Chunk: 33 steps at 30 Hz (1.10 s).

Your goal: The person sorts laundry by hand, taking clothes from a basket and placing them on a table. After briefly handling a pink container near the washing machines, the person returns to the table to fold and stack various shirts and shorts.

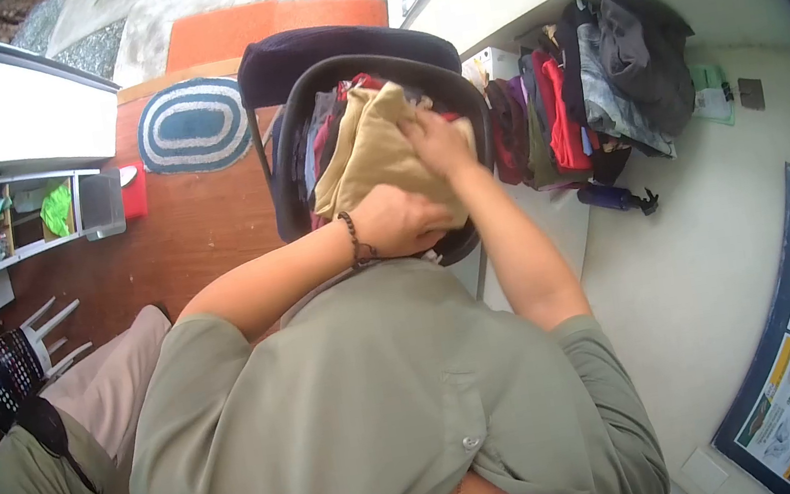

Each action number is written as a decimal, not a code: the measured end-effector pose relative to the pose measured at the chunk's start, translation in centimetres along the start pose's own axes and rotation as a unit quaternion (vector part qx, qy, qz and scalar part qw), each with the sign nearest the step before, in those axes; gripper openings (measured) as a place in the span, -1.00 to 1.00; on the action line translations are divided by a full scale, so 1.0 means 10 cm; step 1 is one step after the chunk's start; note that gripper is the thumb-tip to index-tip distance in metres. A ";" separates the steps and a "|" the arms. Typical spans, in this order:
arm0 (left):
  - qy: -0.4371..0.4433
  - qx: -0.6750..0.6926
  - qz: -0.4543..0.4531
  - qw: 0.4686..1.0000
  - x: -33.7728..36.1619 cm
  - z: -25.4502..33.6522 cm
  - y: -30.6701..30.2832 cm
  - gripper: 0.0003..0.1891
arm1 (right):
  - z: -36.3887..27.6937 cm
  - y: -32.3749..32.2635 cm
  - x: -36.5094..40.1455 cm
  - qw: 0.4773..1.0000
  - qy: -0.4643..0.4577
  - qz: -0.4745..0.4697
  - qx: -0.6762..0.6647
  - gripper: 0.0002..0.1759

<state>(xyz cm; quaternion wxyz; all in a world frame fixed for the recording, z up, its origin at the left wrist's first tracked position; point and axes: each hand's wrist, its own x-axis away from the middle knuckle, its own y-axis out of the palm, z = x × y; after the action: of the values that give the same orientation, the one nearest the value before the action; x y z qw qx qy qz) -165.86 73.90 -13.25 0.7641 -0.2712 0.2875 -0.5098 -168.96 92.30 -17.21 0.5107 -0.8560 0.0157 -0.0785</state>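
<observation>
A tan folded garment (367, 155) lies on top of the clothes in a dark grey tub (460, 101). My left hand (399, 221), with a dark beaded bracelet at the wrist, is closed on the garment's near edge; its fingertips are partly hidden. Farther up on the right, my right hand (438, 143) grips the same cloth, fingers bent over a fold. Red, grey and dark clothes (323, 126) show along the tub's left and far sides. Behind the tub is the dark padded backrest (277, 56) of a chair.
To the right, several clothes (558, 113) sit in a row on a shelf beside a dark bottle (610, 196). An oval blue-and-white rug (196, 123) lies on the brown floor. At left are a white drawer unit (22, 254) and another person (54, 477).
</observation>
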 end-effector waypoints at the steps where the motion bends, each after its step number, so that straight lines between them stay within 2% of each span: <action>1: -0.059 0.065 -0.019 0.996 -0.07 0.08 -0.29 -0.73 | -0.07 0.04 0.16 0.996 0.076 -0.035 -0.035 -0.46; 2: -0.086 0.039 0.074 0.993 -0.21 0.08 -0.58 -0.68 | -0.11 0.00 0.33 1.000 0.018 -0.018 -0.008 -0.43; 3: -0.022 0.018 0.196 0.980 -0.36 -0.17 -0.54 -0.68 | -0.15 -0.04 0.48 0.999 -0.040 -0.002 0.019 -0.41; 5: -0.096 -0.110 0.242 0.959 -0.57 -0.45 -0.64 -0.58 | -0.26 -0.04 0.64 0.998 -0.057 0.014 0.012 -0.42; 7: -0.232 -0.197 0.171 0.937 -0.51 -0.81 -0.28 -0.40 | -0.22 -0.02 0.70 0.997 -0.069 0.015 -0.025 -0.46; 8: -0.290 -0.170 0.050 0.940 -0.42 -0.87 -0.18 -0.30 | -0.10 0.00 0.74 0.996 -0.072 0.008 -0.059 -0.48; 9: -0.300 -0.102 0.048 0.947 -0.36 -0.89 -0.17 -0.31 | -0.03 -0.04 0.73 0.993 -0.076 0.000 -0.094 -0.51; 10: -0.290 -0.083 0.023 0.953 -0.32 -0.92 -0.17 -0.34 | 0.04 -0.11 0.68 0.974 0.021 -0.047 -0.221 -0.58; 11: -0.279 -0.064 -0.004 0.958 -0.28 -0.86 -0.26 -0.38 | -0.01 -0.18 0.58 0.977 0.058 -0.025 -0.202 -0.58; 12: -0.247 -0.067 0.040 0.966 -0.22 -0.84 -0.25 -0.49 | -0.05 -0.26 0.44 0.979 0.094 -0.003 -0.183 -0.58; 13: -0.237 -0.051 0.040 0.969 -0.17 -0.83 -0.25 -0.52 | -0.04 -0.27 0.29 0.978 0.130 0.018 -0.163 -0.58; 15: -0.218 -0.021 0.043 0.975 -0.11 -0.82 -0.28 -0.57 | 0.15 -0.06 0.02 0.995 0.011 0.073 -0.071 -0.57; 16: -0.208 -0.015 0.045 0.977 -0.09 -0.80 -0.30 -0.61 | 0.23 0.04 -0.09 0.996 0.064 -0.006 -0.069 -0.50; 17: -0.202 -0.017 0.036 0.978 -0.08 -0.75 -0.37 -0.61 | 0.30 0.15 -0.22 0.983 0.144 -0.096 -0.060 -0.34; 19: -0.196 -0.013 0.032 0.980 -0.03 -0.73 -0.38 -0.60 | 0.31 0.32 -0.37 0.955 0.223 -0.184 -0.065 -0.19; 22: -0.199 -0.001 0.053 0.979 0.00 -0.68 -0.42 -0.61 | 0.19 0.23 -0.33 0.943 0.221 -0.217 -0.119 -0.18; 25: -0.247 0.090 0.109 0.959 -0.15 -0.58 -0.60 -0.59 | 0.20 0.08 -0.10 0.951 0.162 -0.196 -0.175 -0.24; 26: -0.250 0.068 0.138 0.956 -0.21 -0.64 -0.61 -0.58 | 0.08 -0.07 0.00 0.939 0.179 -0.201 -0.214 -0.30; 27: -0.256 -0.020 0.121 0.959 -0.31 -0.65 -0.70 -0.56 | 0.01 -0.15 0.09 0.942 0.166 -0.211 -0.202 -0.32; 29: -0.194 -0.112 0.166 0.960 -0.51 -0.91 -0.69 -0.56 | -0.10 -0.27 0.30 0.948 0.103 -0.206 -0.220 -0.32; 31: -0.164 -0.120 0.076 0.976 -0.58 -1.03 -0.68 -0.56 | -0.19 -0.40 0.42 0.939 0.047 -0.233 -0.250 -0.28; 32: -0.149 -0.126 0.031 0.980 -0.59 -1.06 -0.67 -0.57 | -0.21 -0.45 0.53 0.952 0.055 -0.226 -0.201 -0.27; 33: -0.145 -0.102 0.016 0.984 -0.57 -0.99 -0.64 -0.60 | -0.21 -0.49 0.58 0.946 0.057 -0.235 -0.214 -0.26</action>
<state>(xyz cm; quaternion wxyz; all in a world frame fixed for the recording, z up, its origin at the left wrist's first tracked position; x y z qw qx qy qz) -178.73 75.93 -14.61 0.7741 -0.4142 0.2282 -0.4208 -163.78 92.13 -11.26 0.2807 -0.9187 -0.1403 -0.2396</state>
